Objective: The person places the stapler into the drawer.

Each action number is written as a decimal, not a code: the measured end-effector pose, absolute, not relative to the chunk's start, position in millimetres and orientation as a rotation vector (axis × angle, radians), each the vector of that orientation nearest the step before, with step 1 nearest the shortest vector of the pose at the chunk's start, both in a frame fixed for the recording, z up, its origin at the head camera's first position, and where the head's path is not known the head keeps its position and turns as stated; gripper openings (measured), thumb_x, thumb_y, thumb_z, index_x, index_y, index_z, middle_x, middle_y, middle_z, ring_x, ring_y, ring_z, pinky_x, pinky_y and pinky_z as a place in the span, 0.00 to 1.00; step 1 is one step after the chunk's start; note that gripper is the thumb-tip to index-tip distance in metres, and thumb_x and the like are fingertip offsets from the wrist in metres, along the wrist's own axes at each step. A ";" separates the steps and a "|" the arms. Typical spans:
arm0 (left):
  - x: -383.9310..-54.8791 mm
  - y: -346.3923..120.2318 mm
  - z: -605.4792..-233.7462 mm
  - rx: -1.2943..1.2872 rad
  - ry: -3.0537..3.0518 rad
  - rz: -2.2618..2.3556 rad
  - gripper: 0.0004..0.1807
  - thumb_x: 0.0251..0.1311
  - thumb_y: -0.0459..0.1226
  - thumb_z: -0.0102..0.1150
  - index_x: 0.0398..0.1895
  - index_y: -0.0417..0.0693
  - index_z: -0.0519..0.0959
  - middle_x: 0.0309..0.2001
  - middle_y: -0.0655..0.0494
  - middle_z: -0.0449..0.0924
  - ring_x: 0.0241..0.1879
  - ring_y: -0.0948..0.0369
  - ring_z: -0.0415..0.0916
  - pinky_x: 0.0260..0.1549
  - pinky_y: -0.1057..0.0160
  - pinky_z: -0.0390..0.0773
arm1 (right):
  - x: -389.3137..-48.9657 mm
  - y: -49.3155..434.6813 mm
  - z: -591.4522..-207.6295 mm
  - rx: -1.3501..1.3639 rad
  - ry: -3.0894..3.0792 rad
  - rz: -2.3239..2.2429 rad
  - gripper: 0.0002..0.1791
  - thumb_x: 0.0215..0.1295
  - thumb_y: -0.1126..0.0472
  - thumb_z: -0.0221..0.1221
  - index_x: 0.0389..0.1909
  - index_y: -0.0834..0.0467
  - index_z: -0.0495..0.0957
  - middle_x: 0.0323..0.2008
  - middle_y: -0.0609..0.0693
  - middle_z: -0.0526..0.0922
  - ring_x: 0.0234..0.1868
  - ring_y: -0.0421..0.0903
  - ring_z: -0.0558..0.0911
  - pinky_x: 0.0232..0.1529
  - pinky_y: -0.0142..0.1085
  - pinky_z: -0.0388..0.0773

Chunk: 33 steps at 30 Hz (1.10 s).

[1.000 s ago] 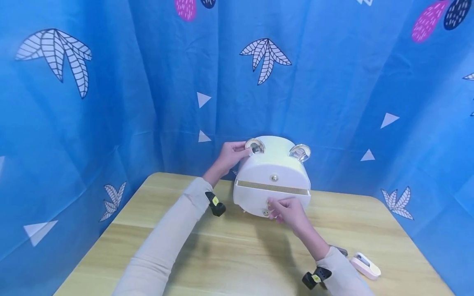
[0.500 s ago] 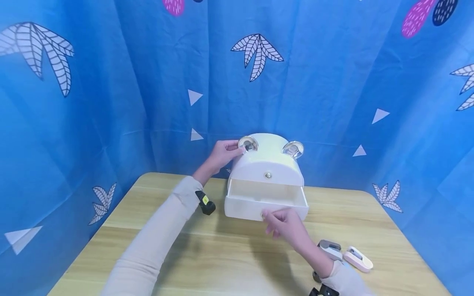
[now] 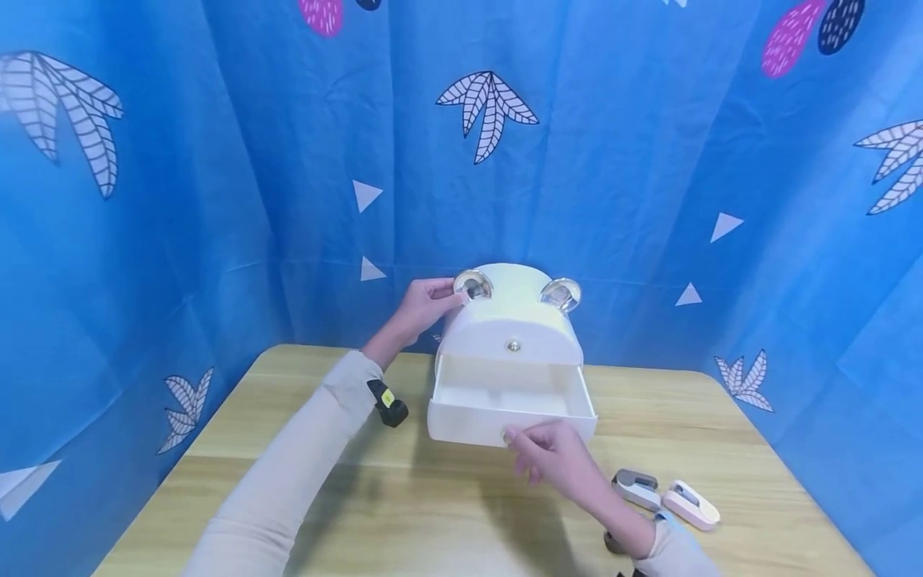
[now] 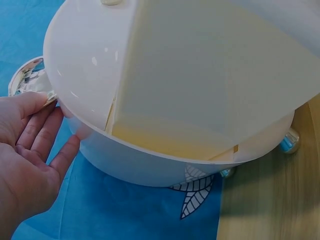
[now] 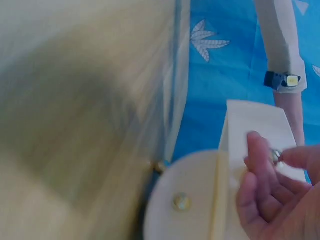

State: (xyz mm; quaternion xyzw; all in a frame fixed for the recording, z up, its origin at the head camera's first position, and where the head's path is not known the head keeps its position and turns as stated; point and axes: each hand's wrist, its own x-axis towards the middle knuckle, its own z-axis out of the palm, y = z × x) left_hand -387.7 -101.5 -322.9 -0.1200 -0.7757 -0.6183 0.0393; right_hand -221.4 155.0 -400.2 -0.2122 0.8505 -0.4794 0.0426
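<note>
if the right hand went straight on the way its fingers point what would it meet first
The right hand pinches a small, round, shiny knob, so the first thing beyond is most likely the flat white front of the pulled-out drawer; the exact gap is hard to judge.

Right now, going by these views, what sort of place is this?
Likely a makeshift filming booth, not a lived-in room: a blue leaf-print curtain hangs around the back and sides of a wood-grain tabletop, and a black wrist-worn device suggests recording.
</note>
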 end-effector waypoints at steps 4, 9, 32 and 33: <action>-387.7 -102.7 -325.2 -0.386 -2.360 -1.908 0.23 0.66 0.37 0.65 0.64 0.40 0.79 0.60 0.41 0.82 0.63 0.49 0.80 0.63 0.50 0.78 | -224.2 174.5 -383.4 -0.837 2.588 -1.236 0.15 0.76 0.48 0.57 0.39 0.52 0.88 0.26 0.49 0.87 0.24 0.46 0.84 0.27 0.36 0.84; -387.8 -102.2 -324.0 -0.387 -2.349 -1.903 0.24 0.67 0.38 0.65 0.64 0.40 0.79 0.60 0.41 0.82 0.62 0.49 0.80 0.63 0.51 0.78 | -228.1 217.7 -354.4 -1.052 2.628 -0.923 0.08 0.72 0.51 0.61 0.38 0.48 0.87 0.26 0.38 0.83 0.23 0.32 0.76 0.25 0.29 0.78; -387.8 -100.3 -326.9 -0.322 -2.367 -1.909 0.24 0.69 0.40 0.63 0.67 0.43 0.77 0.62 0.43 0.82 0.65 0.50 0.77 0.66 0.50 0.75 | -277.5 306.8 -394.0 -0.987 2.761 -0.328 0.23 0.47 0.54 0.79 0.43 0.59 0.86 0.35 0.47 0.86 0.35 0.43 0.80 0.33 0.33 0.77; -388.1 -99.9 -327.4 -0.321 -2.370 -1.908 0.24 0.69 0.40 0.63 0.67 0.43 0.77 0.62 0.43 0.82 0.65 0.50 0.77 0.66 0.50 0.75 | -277.4 308.2 -396.5 -0.977 2.767 -0.313 0.24 0.46 0.53 0.79 0.43 0.58 0.86 0.34 0.46 0.86 0.35 0.43 0.80 0.32 0.32 0.76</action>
